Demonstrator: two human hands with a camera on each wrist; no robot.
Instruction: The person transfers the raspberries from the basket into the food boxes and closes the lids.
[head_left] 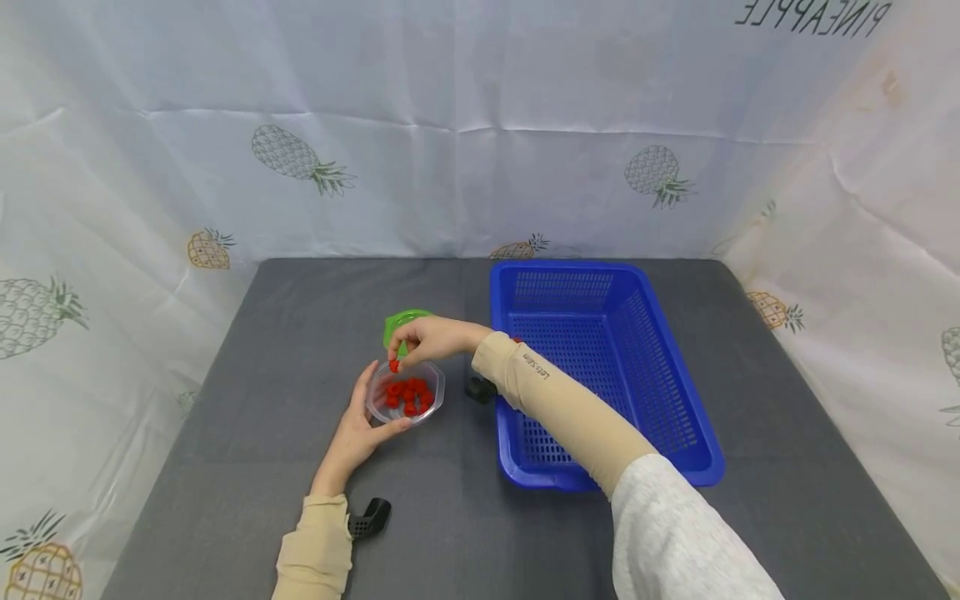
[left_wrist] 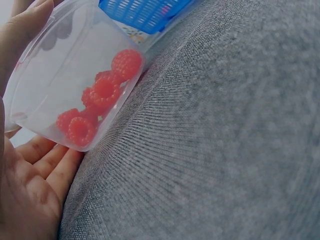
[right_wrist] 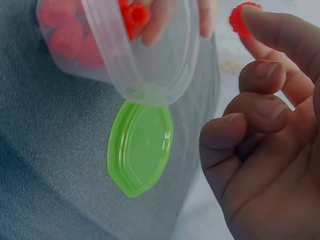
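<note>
A clear plastic container point(head_left: 437, 373) with several red raspberries point(left_wrist: 102, 92) in its bottom stands on the grey table, tilted in the wrist views by the cameras' angle. My left hand point(head_left: 356, 433) holds it from the left side, thumb at the near rim and fingers along the far side. Over the container's far rim, my right hand point(head_left: 431, 338) pinches one raspberry point(right_wrist: 244, 19) between thumb and index finger. The other fingers of that hand are curled in. Just behind the container lies a green lid point(right_wrist: 145, 150), partly hidden by the right hand in the head view.
To the right stands a large blue plastic basket point(head_left: 555, 333), the right forearm crossing over its near left part. A small red thing point(head_left: 517, 339) shows at its left side, mostly hidden by the sleeve. White pineapple-print cloth point(head_left: 390, 183) hangs behind the grey table point(head_left: 300, 333).
</note>
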